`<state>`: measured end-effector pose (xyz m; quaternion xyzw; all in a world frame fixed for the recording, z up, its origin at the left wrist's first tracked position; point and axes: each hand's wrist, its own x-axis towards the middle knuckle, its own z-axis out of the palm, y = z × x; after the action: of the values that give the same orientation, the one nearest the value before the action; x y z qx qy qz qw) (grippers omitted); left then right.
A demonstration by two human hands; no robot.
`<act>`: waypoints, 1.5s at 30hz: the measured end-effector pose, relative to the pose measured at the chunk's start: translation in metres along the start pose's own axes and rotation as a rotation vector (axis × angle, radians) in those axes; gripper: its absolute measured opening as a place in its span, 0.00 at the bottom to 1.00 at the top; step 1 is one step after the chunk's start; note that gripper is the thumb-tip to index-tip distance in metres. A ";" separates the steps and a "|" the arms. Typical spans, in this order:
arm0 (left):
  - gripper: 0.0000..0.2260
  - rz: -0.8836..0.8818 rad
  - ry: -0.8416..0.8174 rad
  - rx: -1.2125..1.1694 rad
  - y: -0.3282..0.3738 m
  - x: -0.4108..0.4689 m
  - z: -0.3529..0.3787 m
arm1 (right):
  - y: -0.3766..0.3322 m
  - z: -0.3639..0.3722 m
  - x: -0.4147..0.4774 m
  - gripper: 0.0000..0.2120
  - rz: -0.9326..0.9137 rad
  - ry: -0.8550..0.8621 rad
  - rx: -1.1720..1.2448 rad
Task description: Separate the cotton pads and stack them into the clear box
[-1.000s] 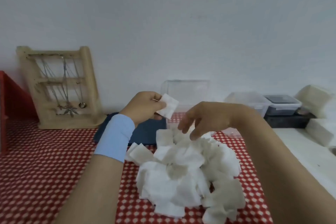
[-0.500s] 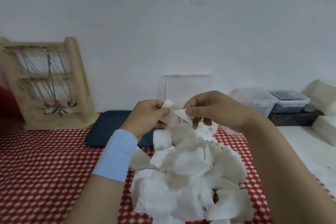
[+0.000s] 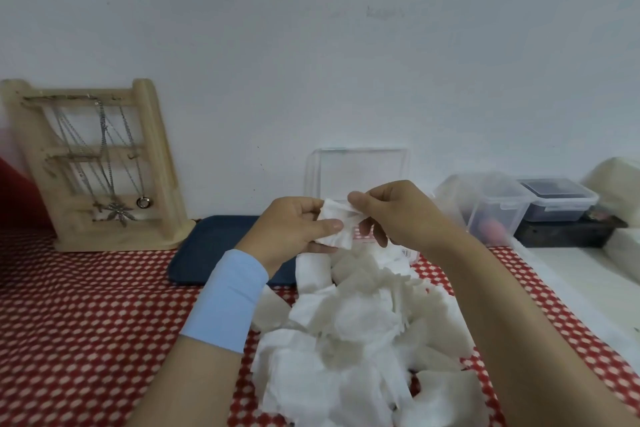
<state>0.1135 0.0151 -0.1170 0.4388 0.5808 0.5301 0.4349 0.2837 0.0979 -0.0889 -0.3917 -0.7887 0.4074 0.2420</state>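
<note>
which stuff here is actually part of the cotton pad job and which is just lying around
Part of the job: left hand and right hand, both pinching the held cotton pad; cotton pad pile; clear box.
Just lying about: wooden necklace stand; dark blue tray; lidded plastic containers.

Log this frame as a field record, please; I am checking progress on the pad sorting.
left hand: pinches held pads, thumb on front
right hand: pinches their top edge
held pads: between both hands, in front of clear box; count unclear
pad pile: loose on red checked tablecloth, below the hands
clear box: behind the hands, lid raised; inside mostly hidden
left side: navy tray, wooden necklace stand
right side: lidded plastic containers
</note>
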 end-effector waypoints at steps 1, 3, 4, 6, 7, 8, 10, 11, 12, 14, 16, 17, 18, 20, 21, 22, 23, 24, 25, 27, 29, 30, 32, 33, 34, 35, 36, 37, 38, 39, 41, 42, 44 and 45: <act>0.11 -0.004 -0.002 0.002 0.000 0.000 0.000 | 0.000 0.000 0.001 0.23 0.004 -0.003 0.013; 0.11 -0.009 -0.015 0.001 0.001 -0.001 -0.001 | -0.001 -0.002 -0.002 0.21 -0.002 -0.042 0.083; 0.11 -0.009 -0.021 0.002 0.002 -0.002 -0.001 | -0.002 -0.003 -0.003 0.17 -0.014 -0.067 0.110; 0.13 -0.013 -0.032 0.008 0.002 -0.003 -0.003 | -0.001 -0.005 -0.005 0.09 -0.058 -0.082 0.094; 0.14 -0.021 -0.036 0.006 0.002 -0.003 -0.004 | 0.000 -0.004 -0.005 0.08 -0.079 -0.066 0.085; 0.14 -0.028 -0.040 0.006 0.002 -0.003 -0.005 | 0.002 -0.004 -0.003 0.05 -0.093 -0.040 0.087; 0.14 -0.030 -0.057 0.033 0.002 -0.004 -0.006 | 0.004 -0.002 -0.001 0.03 -0.081 0.003 0.127; 0.13 -0.028 -0.066 0.051 0.002 -0.004 -0.005 | 0.004 -0.001 0.000 0.05 -0.062 0.015 0.147; 0.13 -0.024 -0.071 0.071 0.003 -0.004 -0.005 | 0.004 0.000 -0.001 0.05 -0.042 0.014 0.174; 0.12 -0.015 -0.076 0.121 0.004 -0.005 -0.005 | 0.004 0.002 0.000 0.05 -0.026 0.019 0.255; 0.10 -0.018 -0.068 0.149 0.003 -0.003 -0.005 | 0.005 0.002 0.002 0.05 -0.047 0.079 0.326; 0.09 -0.023 -0.048 0.139 0.002 -0.002 -0.005 | 0.005 -0.001 0.003 0.05 -0.075 0.117 0.330; 0.08 -0.034 -0.012 0.113 0.000 -0.001 -0.006 | 0.006 -0.005 0.003 0.06 -0.104 0.134 0.314; 0.08 -0.070 0.058 0.033 -0.002 0.002 -0.007 | 0.006 -0.015 0.001 0.05 -0.141 0.067 0.256; 0.08 -0.089 0.063 0.004 -0.003 0.003 -0.007 | 0.005 -0.017 -0.001 0.05 -0.154 -0.006 0.224; 0.08 -0.103 0.047 -0.008 -0.003 0.003 -0.007 | 0.003 -0.018 -0.004 0.05 -0.167 -0.079 0.191; 0.08 -0.112 0.020 -0.009 -0.002 0.002 -0.005 | 0.002 -0.016 -0.005 0.04 -0.181 -0.132 0.146; 0.08 -0.117 -0.009 -0.008 -0.001 0.001 -0.003 | 0.000 -0.012 -0.005 0.04 -0.198 -0.155 0.095; 0.08 -0.121 -0.035 -0.013 0.000 -0.001 -0.001 | 0.000 -0.008 -0.004 0.03 -0.215 -0.153 0.044; 0.10 -0.130 -0.069 -0.045 0.002 -0.003 0.003 | -0.001 -0.002 -0.003 0.02 -0.235 -0.112 -0.014; 0.12 -0.155 -0.109 -0.100 0.004 -0.004 0.003 | 0.000 0.000 -0.001 0.04 -0.226 -0.061 -0.037; 0.12 -0.167 -0.126 -0.124 0.005 -0.004 0.002 | 0.001 -0.001 0.000 0.05 -0.224 -0.050 -0.052; 0.11 -0.169 -0.127 -0.119 0.005 -0.004 0.000 | 0.001 -0.002 0.001 0.06 -0.234 -0.049 -0.090; 0.10 -0.165 -0.120 -0.095 0.005 -0.004 0.000 | 0.001 -0.002 0.001 0.07 -0.243 -0.053 -0.107; 0.10 -0.161 -0.119 -0.072 0.005 -0.004 -0.001 | 0.001 -0.002 0.000 0.07 -0.253 -0.058 -0.125; 0.10 -0.160 -0.123 -0.052 0.005 -0.005 0.000 | 0.000 -0.002 0.000 0.08 -0.265 -0.059 -0.150; 0.10 -0.160 -0.128 -0.037 0.004 -0.005 -0.001 | 0.000 -0.001 0.000 0.08 -0.280 -0.058 -0.183; 0.10 -0.159 -0.131 -0.024 0.004 -0.005 -0.001 | 0.000 0.000 0.001 0.08 -0.297 -0.051 -0.221; 0.09 -0.161 -0.130 -0.013 0.005 -0.005 -0.001 | 0.000 0.001 0.001 0.08 -0.312 -0.040 -0.257; 0.09 -0.163 -0.127 -0.007 0.005 -0.005 -0.002 | 0.001 0.002 0.002 0.09 -0.322 -0.026 -0.289; 0.11 -0.169 -0.132 -0.027 0.006 -0.006 -0.003 | 0.004 0.004 0.005 0.13 -0.313 -0.005 -0.318; 0.12 -0.165 -0.149 -0.042 0.007 -0.007 -0.004 | 0.004 0.005 0.005 0.16 -0.290 -0.004 -0.312; 0.14 -0.123 -0.194 -0.008 0.007 -0.009 -0.008 | 0.003 0.005 0.005 0.17 -0.219 -0.035 -0.227; 0.13 -0.102 -0.211 0.024 0.007 -0.010 -0.011 | 0.002 0.003 0.004 0.14 -0.178 -0.062 -0.131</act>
<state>0.1059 0.0031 -0.1087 0.4671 0.5597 0.4510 0.5149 0.2796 0.1003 -0.0919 -0.3224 -0.8523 0.3439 0.2268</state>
